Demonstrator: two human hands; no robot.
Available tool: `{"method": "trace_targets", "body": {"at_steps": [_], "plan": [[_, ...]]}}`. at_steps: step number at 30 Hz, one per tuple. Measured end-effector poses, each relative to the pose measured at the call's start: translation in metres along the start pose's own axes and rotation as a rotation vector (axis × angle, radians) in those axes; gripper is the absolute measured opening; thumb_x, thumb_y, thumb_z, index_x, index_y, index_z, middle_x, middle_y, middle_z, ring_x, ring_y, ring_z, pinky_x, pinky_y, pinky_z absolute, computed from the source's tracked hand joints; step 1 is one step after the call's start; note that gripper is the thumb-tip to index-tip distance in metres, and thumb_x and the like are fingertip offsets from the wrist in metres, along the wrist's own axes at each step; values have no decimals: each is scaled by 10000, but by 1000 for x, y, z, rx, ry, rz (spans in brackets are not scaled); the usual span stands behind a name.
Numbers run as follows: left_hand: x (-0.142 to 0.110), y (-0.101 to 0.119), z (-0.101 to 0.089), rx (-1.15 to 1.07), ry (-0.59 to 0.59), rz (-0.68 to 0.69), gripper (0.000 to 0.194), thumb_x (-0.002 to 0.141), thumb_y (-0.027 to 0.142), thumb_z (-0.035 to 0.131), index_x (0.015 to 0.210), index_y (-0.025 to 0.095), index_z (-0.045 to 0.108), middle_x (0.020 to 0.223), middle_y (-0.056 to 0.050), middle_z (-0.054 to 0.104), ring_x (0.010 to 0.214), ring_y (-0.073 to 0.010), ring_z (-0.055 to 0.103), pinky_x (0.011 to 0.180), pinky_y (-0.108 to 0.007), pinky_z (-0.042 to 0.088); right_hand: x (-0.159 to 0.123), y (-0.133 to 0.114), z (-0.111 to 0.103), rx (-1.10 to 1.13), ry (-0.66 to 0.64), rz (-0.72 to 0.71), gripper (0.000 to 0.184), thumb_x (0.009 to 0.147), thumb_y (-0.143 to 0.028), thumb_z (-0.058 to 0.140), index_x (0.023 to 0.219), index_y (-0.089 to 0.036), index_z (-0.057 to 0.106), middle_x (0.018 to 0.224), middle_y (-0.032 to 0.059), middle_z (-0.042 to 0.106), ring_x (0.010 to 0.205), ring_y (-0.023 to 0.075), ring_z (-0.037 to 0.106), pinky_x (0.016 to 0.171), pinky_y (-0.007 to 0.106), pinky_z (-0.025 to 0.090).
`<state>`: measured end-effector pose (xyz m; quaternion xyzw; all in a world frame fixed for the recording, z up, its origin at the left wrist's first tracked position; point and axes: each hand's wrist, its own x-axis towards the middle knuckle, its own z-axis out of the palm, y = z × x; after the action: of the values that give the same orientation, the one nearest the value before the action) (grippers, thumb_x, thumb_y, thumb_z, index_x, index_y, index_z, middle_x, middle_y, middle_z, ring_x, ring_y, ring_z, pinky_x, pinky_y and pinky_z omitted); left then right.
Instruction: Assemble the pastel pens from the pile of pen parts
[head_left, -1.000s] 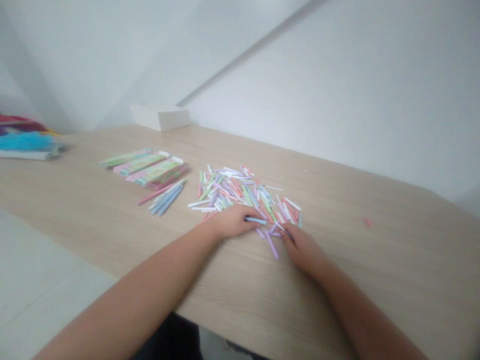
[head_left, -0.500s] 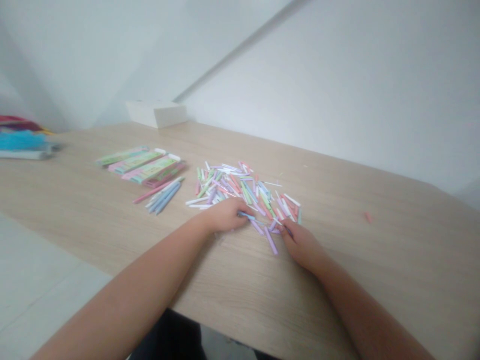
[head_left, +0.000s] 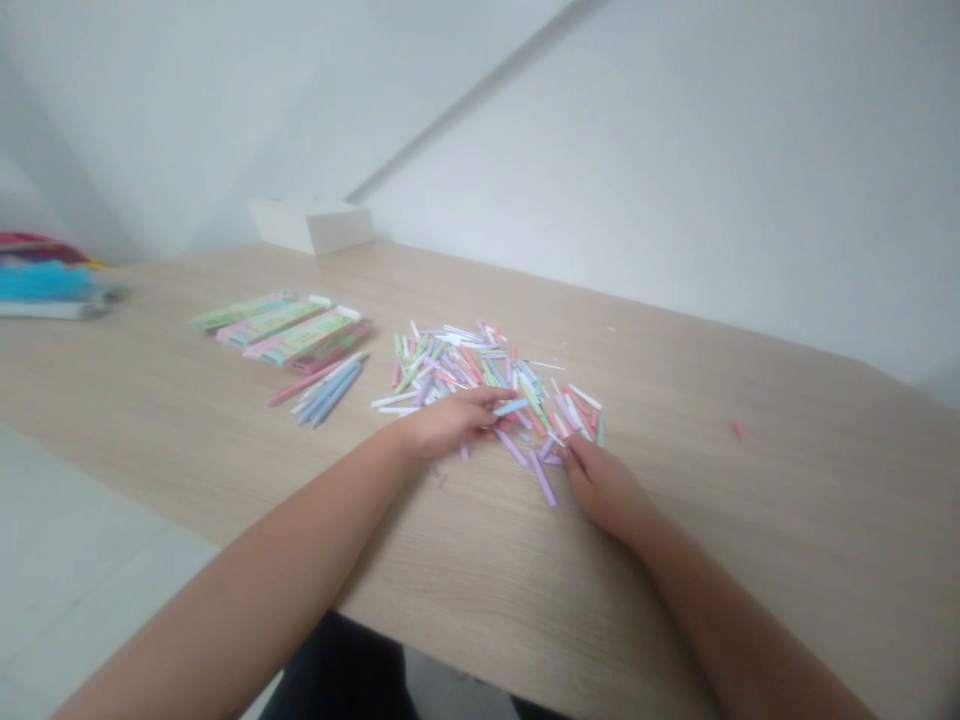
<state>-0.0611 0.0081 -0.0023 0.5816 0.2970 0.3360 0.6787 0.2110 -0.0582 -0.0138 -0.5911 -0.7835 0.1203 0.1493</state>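
Observation:
A loose pile of pastel pen parts [head_left: 439, 365], short tubes and thin white sticks, lies on the wooden table. Reaching over its near edge, my left hand [head_left: 450, 422] has its index finger stretched and a blue pen tube [head_left: 510, 408] between its fingers. My right hand [head_left: 600, 482] rests at the right end of the pile, thumb and fingers closed. A slim white stick [head_left: 555, 438] shows at those fingertips; the inside of this hand is hidden. Between the hands lies a purple tube [head_left: 542, 480], with others close by.
Left of the pile lie several whole pens [head_left: 326, 393] beside printed flat boxes [head_left: 300, 335]. A white box [head_left: 315, 226] stands at the wall. Blue and red items [head_left: 45, 282] sit far left. One small orange piece [head_left: 739, 430] lies to the right.
My left hand has loosened its fingers and stretched the index finger forward; the blue tube in it has shifted up and right. My right hand has barely moved.

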Motion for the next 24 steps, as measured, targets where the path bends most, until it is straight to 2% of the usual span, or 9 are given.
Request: {"method": "trace_targets", "body": {"at_steps": [3, 6, 11, 14, 15, 17, 19, 21, 24], "plan": [[-3, 5, 1, -353, -76, -119, 550, 833, 80, 620, 1376, 150, 564, 1297, -156, 678, 1076, -191, 710, 940, -322, 560, 0, -1, -1, -5, 3, 0, 264, 1062, -355, 350, 973, -229, 563, 923, 71, 683, 834, 211, 624, 708, 293, 370], [-5, 10, 0, -495, -133, -152, 446, 861, 148, 610, 1304, 113, 586, 1185, -165, 717, 1006, -211, 735, 903, -348, 590, 0, -1, -2, -8, 2, -9, 277, 1066, -367, 344, 968, -228, 562, 932, 74, 685, 844, 214, 626, 716, 295, 375], [-6, 13, 1, -487, -155, -218, 329, 894, 196, 609, 1209, 106, 632, 1080, -132, 732, 760, -121, 691, 644, -216, 551, 0, -1, -1, -20, -6, -13, 286, 1069, -380, 335, 973, -230, 559, 953, 77, 685, 866, 219, 629, 732, 297, 377], [-4, 12, 3, -410, -100, -234, 213, 944, 275, 570, 1073, 130, 659, 851, -61, 674, 626, -90, 585, 526, -189, 451, 0, -3, -1, -32, -8, -2, 286, 1069, -382, 331, 969, -231, 553, 948, 79, 683, 861, 220, 627, 721, 296, 367], [-3, 11, 3, -359, -78, -228, 239, 971, 336, 527, 990, 138, 658, 741, -29, 607, 565, -86, 524, 488, -194, 404, 0, -3, -1, -33, -9, 3, 284, 1068, -381, 331, 962, -232, 548, 941, 79, 682, 853, 220, 624, 714, 296, 363], [-2, 10, 1, -186, -7, -164, 426, 1011, 461, 388, 794, 163, 601, 589, 21, 431, 467, -87, 368, 439, -221, 310, 0, -3, -2, -35, -11, 19, 278, 1065, -376, 332, 947, -233, 539, 923, 78, 679, 836, 220, 619, 702, 294, 357], [-3, 8, -1, 116, 105, -21, 510, 1008, 526, 336, 681, 185, 527, 550, 31, 373, 463, -100, 321, 460, -249, 312, 0, -3, -1, -34, -12, 34, 273, 1063, -372, 334, 936, -233, 533, 912, 76, 678, 820, 218, 614, 691, 291, 353], [-4, 6, -1, 520, 191, 158, 485, 975, 545, 441, 679, 182, 565, 585, 13, 482, 546, -122, 445, 562, -271, 407, 0, -2, 0, -29, -4, 46, 270, 1063, -365, 331, 942, -233, 534, 916, 76, 681, 820, 216, 613, 685, 288, 350], [-3, 2, 3, 1032, 192, 351, 324, 941, 467, 562, 915, 193, 732, 866, -34, 723, 852, -192, 652, 825, -318, 500, 2, 0, 3, -19, 23, 58, 268, 1066, -352, 325, 960, -232, 540, 924, 76, 683, 832, 212, 610, 681, 284, 344]]}}
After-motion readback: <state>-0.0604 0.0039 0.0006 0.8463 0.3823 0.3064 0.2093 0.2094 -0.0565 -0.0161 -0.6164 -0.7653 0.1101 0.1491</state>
